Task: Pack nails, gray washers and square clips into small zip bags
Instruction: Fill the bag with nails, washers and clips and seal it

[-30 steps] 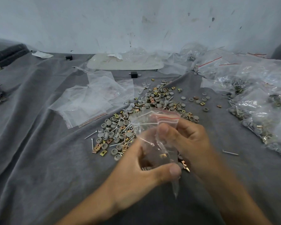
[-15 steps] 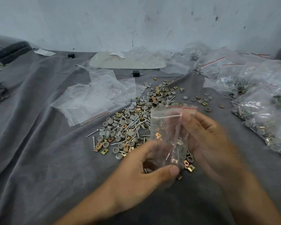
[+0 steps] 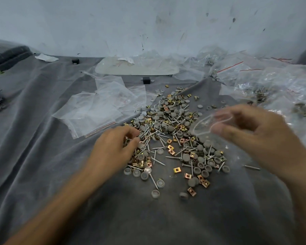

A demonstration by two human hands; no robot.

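Note:
A heap of nails, gray washers (image 3: 171, 114) and brass square clips (image 3: 176, 169) is spread over the grey cloth (image 3: 42, 174) at the middle. My left hand (image 3: 113, 149) is down on the heap's left edge, fingertips and thumb curled together around some nails (image 3: 145, 137). My right hand (image 3: 254, 133) hovers above the heap's right side and pinches a small clear zip bag (image 3: 205, 124), which is blurred by motion. What the bag holds cannot be made out.
A stack of empty zip bags (image 3: 99, 110) lies left of the heap. Filled bags (image 3: 272, 85) crowd the right side. A white board (image 3: 136, 68) and a small black block (image 3: 146, 80) sit at the back by the wall. One loose nail (image 3: 252, 167) lies at right.
My left hand let go of the bag and dropped left onto the heap. My right hand carried the bag up and to the right.

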